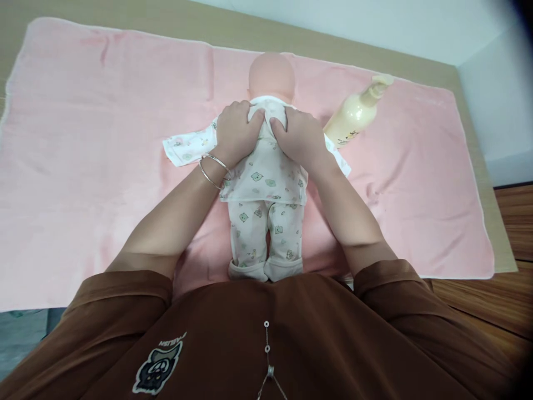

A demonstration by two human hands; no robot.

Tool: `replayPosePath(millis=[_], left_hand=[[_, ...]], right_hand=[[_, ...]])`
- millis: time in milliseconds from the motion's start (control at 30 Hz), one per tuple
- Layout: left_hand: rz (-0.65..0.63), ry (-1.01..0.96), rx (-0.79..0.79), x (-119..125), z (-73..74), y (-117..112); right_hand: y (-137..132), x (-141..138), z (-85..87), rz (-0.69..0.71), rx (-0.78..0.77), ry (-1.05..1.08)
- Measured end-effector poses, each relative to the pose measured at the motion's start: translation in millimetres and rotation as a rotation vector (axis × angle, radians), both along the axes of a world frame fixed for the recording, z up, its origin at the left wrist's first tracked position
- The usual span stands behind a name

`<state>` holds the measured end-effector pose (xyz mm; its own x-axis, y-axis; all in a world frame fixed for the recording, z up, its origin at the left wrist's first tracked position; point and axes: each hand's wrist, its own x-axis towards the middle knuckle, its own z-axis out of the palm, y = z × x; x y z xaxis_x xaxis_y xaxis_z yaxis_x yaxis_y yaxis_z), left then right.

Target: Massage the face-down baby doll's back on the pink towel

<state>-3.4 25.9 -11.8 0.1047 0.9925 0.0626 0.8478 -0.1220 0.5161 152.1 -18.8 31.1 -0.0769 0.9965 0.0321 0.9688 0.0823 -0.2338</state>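
Two bare hands, the left hand (pixel 238 130) at 11 o'clock and the right hand (pixel 303 139) at 1, close on the upper body of a doll (pixel 266 166) laid along a pink cloth (pixel 104 144), its head to 12 o'clock and its feet to 6, nearest the person in a brown top (pixel 233 328). Fingers curl over each shoulder, tips hidden, while both thumbs rest on the upper back with a narrow gap between them. The step in hand appears to be a two-handed hold or press; any move from there would call for even pressure on both sides. The doll seems to lie face down, its bald head smooth, its white shirt (pixel 268 186) and trousers (pixel 249 236) printed with small green figures. One sleeve stretches toward 9 o'clock, flat and loose-looking; the other shows mostly its cuff at 4. A cream pump bottle (pixel 353 115) stands out toward 2 o'clock, and a pale wood-toned surface (pixel 125 14) borders the cloth's far edge.
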Motion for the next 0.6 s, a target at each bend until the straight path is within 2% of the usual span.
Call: replayPosePath(millis=[100,200,500,600], left_hand=[[0.037,0.061,-0.001,2.0,-2.8,1.0],[0.041,0.028,0.011,2.6,-1.4,-0.4],[0.062,0.087,0.009,2.5,-3.1,1.8],[0.038,0.093,0.003,4.7,5.8,-8.3]], right_hand=[[4.8,5.4,-2.2,0.01,-0.038,0.053],[7.4,8.9,-6.5,0.035,-0.028,0.103],[13.4,6.2,-18.3,-0.026,-0.001,0.058],[14.1,8.4,-17.3,-0.029,0.003,0.093]])
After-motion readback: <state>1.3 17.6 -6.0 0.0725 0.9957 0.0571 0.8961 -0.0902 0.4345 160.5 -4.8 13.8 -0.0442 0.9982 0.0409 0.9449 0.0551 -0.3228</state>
